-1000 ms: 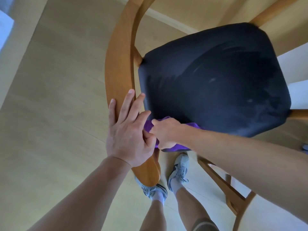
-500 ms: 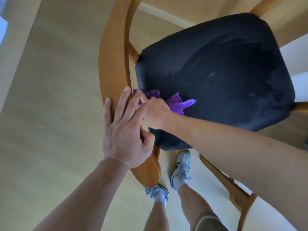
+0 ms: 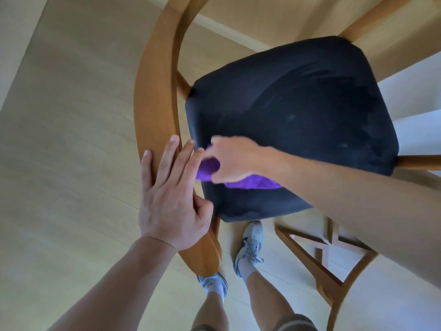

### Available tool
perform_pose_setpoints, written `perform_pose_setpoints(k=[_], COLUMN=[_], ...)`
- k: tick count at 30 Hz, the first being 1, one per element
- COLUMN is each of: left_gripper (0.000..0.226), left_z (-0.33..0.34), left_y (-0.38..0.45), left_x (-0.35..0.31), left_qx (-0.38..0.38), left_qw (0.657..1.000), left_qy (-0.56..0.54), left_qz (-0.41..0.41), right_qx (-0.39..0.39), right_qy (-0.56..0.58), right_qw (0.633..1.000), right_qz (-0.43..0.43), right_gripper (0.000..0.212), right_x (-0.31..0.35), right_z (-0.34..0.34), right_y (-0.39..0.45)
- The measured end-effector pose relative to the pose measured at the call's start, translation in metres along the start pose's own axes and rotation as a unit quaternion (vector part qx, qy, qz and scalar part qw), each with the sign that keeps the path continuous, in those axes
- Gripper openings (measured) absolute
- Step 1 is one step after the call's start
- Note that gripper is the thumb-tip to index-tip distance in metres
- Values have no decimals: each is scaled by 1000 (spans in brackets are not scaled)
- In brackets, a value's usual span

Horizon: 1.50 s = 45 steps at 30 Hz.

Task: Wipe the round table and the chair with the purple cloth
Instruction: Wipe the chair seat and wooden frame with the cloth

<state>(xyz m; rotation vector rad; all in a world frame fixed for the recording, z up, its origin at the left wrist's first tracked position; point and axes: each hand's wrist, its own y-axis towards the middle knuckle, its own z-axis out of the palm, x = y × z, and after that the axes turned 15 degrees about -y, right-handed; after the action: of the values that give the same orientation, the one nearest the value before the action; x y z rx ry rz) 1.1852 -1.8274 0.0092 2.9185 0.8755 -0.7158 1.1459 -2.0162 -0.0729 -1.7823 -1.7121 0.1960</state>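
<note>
Purple cloth point(image 3: 248, 181) bunched on near-left corner of chair's dark seat point(image 3: 298, 120), gripped and pressed down by right hand point(image 3: 235, 158). Left hand point(image 3: 169, 197) spread flat on curved wooden backrest point(image 3: 155, 96) alongside.

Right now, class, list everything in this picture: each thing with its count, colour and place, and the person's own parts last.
Chair: one, orange-brown wood, curved backrest at left, legs lower right.
Seat cushion: one, black, centre right.
Purple cloth: one, purple, on the cushion's near left part.
Floor: pale wood boards, all around.
Shoes: two, grey and white, bottom centre.
Left hand: flat on the backrest, fingers straight.
Right hand: grips the cloth on the cushion; blurred.
</note>
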Motion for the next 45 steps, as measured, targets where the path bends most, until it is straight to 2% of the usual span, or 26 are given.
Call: perform_pose_setpoints(k=[3,6,8,11,16,18,21,23,25,28,30,35,38,41,43,45], left_gripper=[81,78,77,76,78,82,80,82,89,89,88,88,88,86,85,85], left_z=[-1,1,2,0,-8,-11,-26,-46,-65,-71,-66,-62,-64,-66,-66,-65], left_y=[-1,-2,-1,-1,1,3,38,87,141,193,202,200,202,201,201,202], left_x=[-1,-1,1,1,-6,1,35,63,80,83,82,86,85,85,86,86], left_qx=[2,-1,1,12,51,68,81,97,116,135,124,120,123,127,131,133], left_qw=[1000,1000,1000,1000,998,996,987,983,976,971,975,976,976,977,975,975], left_qy=[-3,-5,-15,-29,-31,-41,-74,-33,14,47,34,-17,-12,-7,-2,3], left_qz=[-7,-4,0,-3,-4,32,118,154,181,193,182,180,178,173,178,180], right_qx=[-133,-133,-114,-56,37,17,-65,-119,-128,-47,-26,-77,-53,-25,-42,-112], right_qy=[70,86,40,-57,-42,7,95,138,165,122,78,77,55,52,81,157], right_qw=[977,953,963,987,994,992,966,939,924,935,934,920,945,972,969,933], right_qz=[154,259,242,140,94,121,233,291,321,330,347,375,317,230,228,303], right_gripper=[56,56,54,44,30,33,55,58,60,66,69,55,49,43,49,65], right_x=[-35,-34,-15,17,28,18,-9,-29,-46,-52,-42,-4,13,-3,-24,-48], right_z=[-30,-28,-11,16,17,12,-6,-24,-43,-55,-50,-27,-20,-32,-43,-51], right_y=[49,89,94,81,58,54,57,73,97,138,155,136,112,98,91,89])
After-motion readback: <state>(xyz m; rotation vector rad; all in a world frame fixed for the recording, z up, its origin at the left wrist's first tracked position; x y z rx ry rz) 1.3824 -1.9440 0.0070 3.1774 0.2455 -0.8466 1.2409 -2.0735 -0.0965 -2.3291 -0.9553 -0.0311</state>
